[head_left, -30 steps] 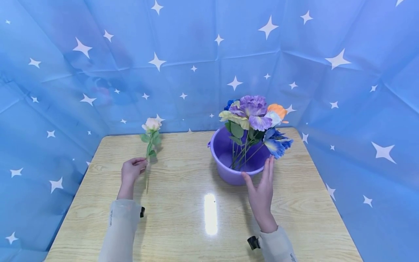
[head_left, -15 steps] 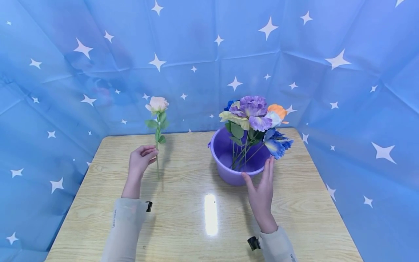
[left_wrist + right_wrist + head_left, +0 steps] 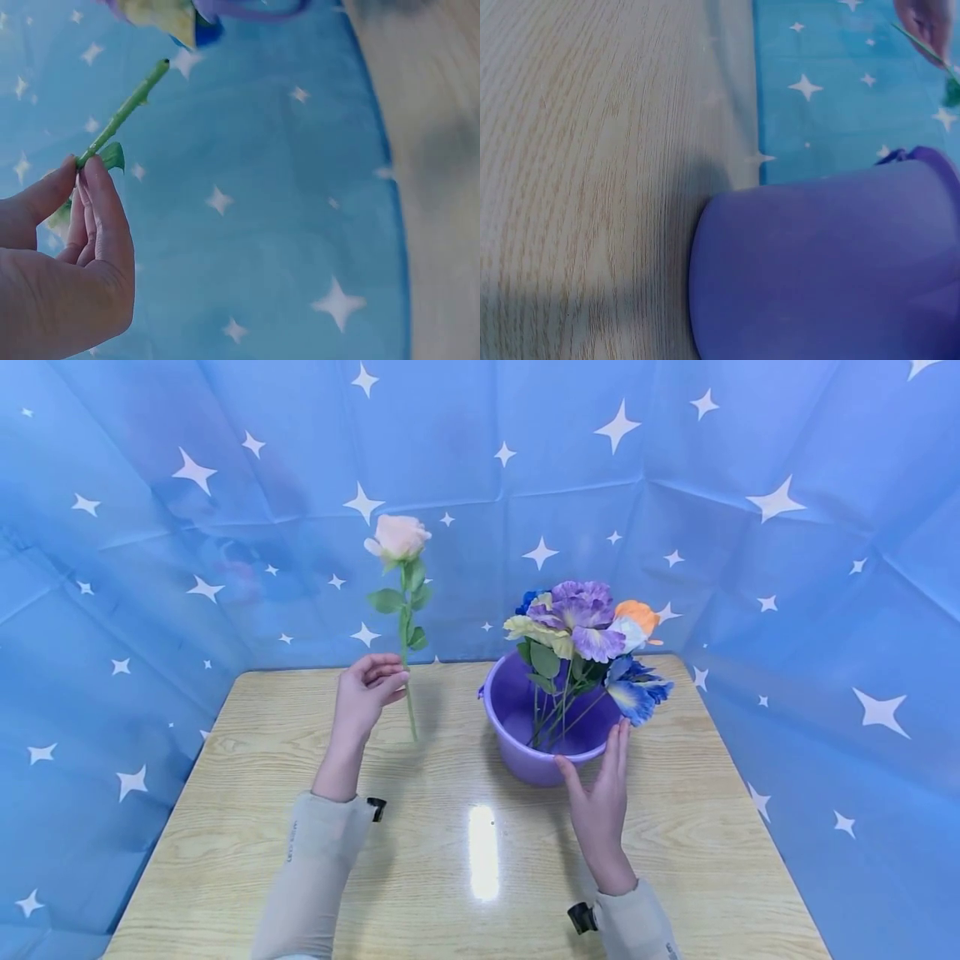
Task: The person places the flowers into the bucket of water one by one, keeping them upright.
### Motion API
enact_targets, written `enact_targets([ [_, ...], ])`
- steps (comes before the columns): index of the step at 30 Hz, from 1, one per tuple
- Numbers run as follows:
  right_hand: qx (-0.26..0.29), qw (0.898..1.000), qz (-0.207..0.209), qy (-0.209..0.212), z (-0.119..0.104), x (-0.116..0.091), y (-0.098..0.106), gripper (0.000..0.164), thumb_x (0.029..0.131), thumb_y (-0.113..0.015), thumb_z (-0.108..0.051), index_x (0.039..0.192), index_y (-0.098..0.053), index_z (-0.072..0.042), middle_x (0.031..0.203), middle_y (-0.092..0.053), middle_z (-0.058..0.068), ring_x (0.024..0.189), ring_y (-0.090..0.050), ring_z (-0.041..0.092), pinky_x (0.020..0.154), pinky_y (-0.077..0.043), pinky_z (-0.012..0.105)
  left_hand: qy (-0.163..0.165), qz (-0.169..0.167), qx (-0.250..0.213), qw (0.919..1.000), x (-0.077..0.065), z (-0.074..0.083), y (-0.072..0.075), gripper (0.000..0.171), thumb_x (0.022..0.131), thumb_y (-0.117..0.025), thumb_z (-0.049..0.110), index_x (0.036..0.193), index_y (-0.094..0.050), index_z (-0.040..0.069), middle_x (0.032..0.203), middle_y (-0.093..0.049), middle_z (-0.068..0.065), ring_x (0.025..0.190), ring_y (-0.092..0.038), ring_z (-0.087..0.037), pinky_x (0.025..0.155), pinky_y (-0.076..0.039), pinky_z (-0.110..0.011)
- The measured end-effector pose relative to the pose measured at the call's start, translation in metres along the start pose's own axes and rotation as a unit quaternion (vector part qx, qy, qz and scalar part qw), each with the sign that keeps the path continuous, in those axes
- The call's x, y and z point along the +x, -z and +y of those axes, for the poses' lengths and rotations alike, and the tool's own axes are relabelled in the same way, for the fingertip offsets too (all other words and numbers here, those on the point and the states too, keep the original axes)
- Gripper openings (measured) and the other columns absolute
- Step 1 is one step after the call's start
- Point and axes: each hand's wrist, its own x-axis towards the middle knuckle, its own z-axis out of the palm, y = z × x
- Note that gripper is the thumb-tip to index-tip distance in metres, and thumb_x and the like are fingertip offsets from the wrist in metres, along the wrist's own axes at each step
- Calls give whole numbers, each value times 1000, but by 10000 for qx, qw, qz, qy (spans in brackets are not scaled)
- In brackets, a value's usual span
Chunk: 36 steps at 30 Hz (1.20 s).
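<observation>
My left hand (image 3: pixel 367 693) pinches the green stem of a pale pink rose (image 3: pixel 401 537) between thumb and fingertips. The rose stands nearly upright above the table, bloom at the top, leaves below it. In the left wrist view the cut end of the stem (image 3: pixel 142 90) sticks out past the fingers. At the front right of a purple bucket (image 3: pixel 525 764), my right hand (image 3: pixel 600 810) touches the rim with thumb and fingers spread and fairly straight. Inside the bucket lean several artificial flowers, among them a purple flower (image 3: pixel 577 618) and a blue flower (image 3: pixel 633 689).
The bucket stands on a wood-grain table (image 3: pixel 420 877), right of centre toward the back. A blue cloth with white stars (image 3: pixel 450 435) hangs behind the table and along its sides. An orange flower (image 3: pixel 637 614) reaches past the bucket's right side.
My left hand has lifted the rose from low over the table's left side, moving it up and right toward the bucket. My right hand and the bucket stay where they were.
</observation>
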Motion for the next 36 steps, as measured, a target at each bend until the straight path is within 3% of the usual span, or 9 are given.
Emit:
enact_targets([
  [6, -46, 10000, 50, 36, 1, 1, 1, 92, 91, -74, -23, 158, -16, 1, 170, -4, 7, 157, -8, 29, 124, -18, 55, -344, -324, -409, 9980, 1, 18, -39, 30, 90, -68, -5, 118, -59, -9, 82, -67, 10, 75, -68, -3, 71, -61, -22],
  [11, -71, 9999, 90, 42, 4, 1, 1, 92, 91, -74, -24, 158, -15, -1, 170, -4, 6, 156, -8, 29, 124, -18, 55, -581, -513, -531, 9956, 1, 22, -72, 29, 88, -70, -5, 115, -61, -8, 84, -68, 9, 75, -68, -4, 72, -62, -24],
  [16, -80, 9999, 107, 58, 5, 1, 0, 92, 91, -74, -25, 158, -15, -1, 170, -4, 6, 157, -8, 29, 124, -18, 54, -752, -667, -489, 9937, 0, 16, -101, 25, 87, -71, -4, 111, -62, -6, 88, -68, 3, 76, -67, -6, 72, -62, -26],
  [23, -112, 9997, 147, 164, 7, 2, -2, 92, 90, -75, -26, 157, -17, 2, 169, -5, 7, 156, -10, 31, 124, -18, 55, -884, -810, -224, 9925, -4, -3, -129, 23, 88, -72, -3, 109, -63, -5, 100, -69, -19, 80, -66, -7, 73, -62, -29],
  [26, -109, 9996, 140, 200, 8, 2, -4, 93, 90, -75, -25, 158, -16, 0, 169, -6, 8, 156, -10, 32, 124, -18, 55, -911, -934, 30, 9914, -8, -12, -136, 24, 88, -72, -1, 109, -62, -5, 102, -69, -23, 83, -66, -10, 75, -62, -29],
  [29, -108, 9996, 124, 218, 7, 2, -5, 93, 90, -75, -24, 158, -16, -2, 169, -6, 8, 156, -11, 35, 124, -19, 56, -1046, -1074, 580, 9870, -11, -21, -137, 24, 87, -74, 2, 108, -63, -3, 103, -70, -21, 87, -70, -19, 77, -62, -30],
  [32, -102, 9997, 79, 207, 7, 2, -6, 93, 91, -74, -26, 159, -14, -4, 169, -5, 8, 156, -10, 34, 124, -18, 55, -1221, -1120, 1235, 9784, -14, -26, -130, 23, 87, -76, 5, 107, -65, 1, 105, -73, -16, 92, -73, -25, 83, -61, -32],
  [36, -55, 9999, 35, 152, 5, 3, -6, 94, 91, -74, -27, 159, -14, -3, 170, -4, 7, 156, -8, 31, 125, -17, 54, -1272, -1015, 1627, 9732, -16, -26, -114, 21, 87, -76, 8, 105, -68, 5, 106, -74, -12, 94, -74, -26, 83, -61, -34],
])
